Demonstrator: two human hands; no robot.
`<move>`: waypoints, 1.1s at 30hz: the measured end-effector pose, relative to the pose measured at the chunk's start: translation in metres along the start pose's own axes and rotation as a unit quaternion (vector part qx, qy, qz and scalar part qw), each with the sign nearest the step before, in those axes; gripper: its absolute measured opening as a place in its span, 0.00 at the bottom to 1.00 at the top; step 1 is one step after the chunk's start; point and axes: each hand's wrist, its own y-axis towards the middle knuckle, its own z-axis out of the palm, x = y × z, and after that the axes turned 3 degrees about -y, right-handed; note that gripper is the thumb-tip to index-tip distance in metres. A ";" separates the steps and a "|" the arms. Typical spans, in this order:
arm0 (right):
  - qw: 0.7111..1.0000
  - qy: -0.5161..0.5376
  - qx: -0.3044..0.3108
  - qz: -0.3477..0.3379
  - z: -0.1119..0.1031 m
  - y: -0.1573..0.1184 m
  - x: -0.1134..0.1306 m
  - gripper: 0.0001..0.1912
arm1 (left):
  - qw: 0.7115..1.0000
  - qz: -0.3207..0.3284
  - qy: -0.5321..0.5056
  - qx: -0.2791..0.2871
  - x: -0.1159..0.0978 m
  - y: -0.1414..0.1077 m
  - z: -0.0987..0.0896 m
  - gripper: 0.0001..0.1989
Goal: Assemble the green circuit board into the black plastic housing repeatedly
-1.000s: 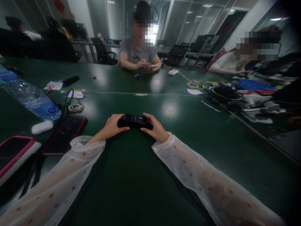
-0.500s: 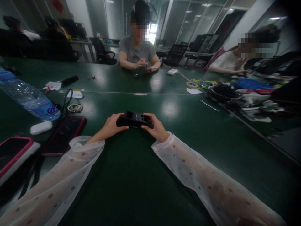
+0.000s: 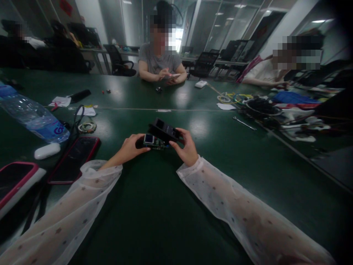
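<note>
My left hand [image 3: 132, 145] grips the left end of a green circuit board [image 3: 157, 144] that carries a small square screen [image 3: 149, 138]. The board sits low over the dark green table; whether it rests in a lower shell I cannot tell. In my right hand [image 3: 187, 147] is a black plastic cover [image 3: 164, 129] with a square window and a row of small holes. Its left end is raised and tilted above the board, while its right end stays close to the board's right end. Thumb and fingers of each hand are closed on these parts.
Left of my arm lie a phone in a red case [image 3: 74, 160], a white earbud case [image 3: 46, 151] and a tilted water bottle [image 3: 35, 117]. A wrench [image 3: 244, 123] and a heap of cables [image 3: 260, 106] are on the right. A person [image 3: 161, 60] sits opposite.
The black cover has been lifted off the board and turned up to the right by my right hand, baring the circuit board and its screen. My left hand has barely moved.
</note>
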 end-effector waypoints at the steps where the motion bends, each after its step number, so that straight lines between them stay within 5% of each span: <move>1: 1.000 -0.008 -0.026 0.003 0.000 0.000 0.000 0.28 | 1.000 0.003 -0.001 0.000 0.000 0.000 0.000 0.28; 7: 0.988 -0.088 -0.117 0.042 -0.004 0.004 -0.012 0.26 | 1.000 0.007 0.005 0.007 0.000 0.000 -0.001 0.28; 12: 0.984 -0.127 -0.097 0.080 -0.002 0.004 -0.022 0.25 | 1.000 0.003 0.011 0.013 0.000 0.000 -0.001 0.28; 33: 0.989 -0.142 0.007 0.042 -0.003 0.004 -0.020 0.26 | 1.000 -0.008 0.005 0.010 -0.002 -0.002 -0.001 0.29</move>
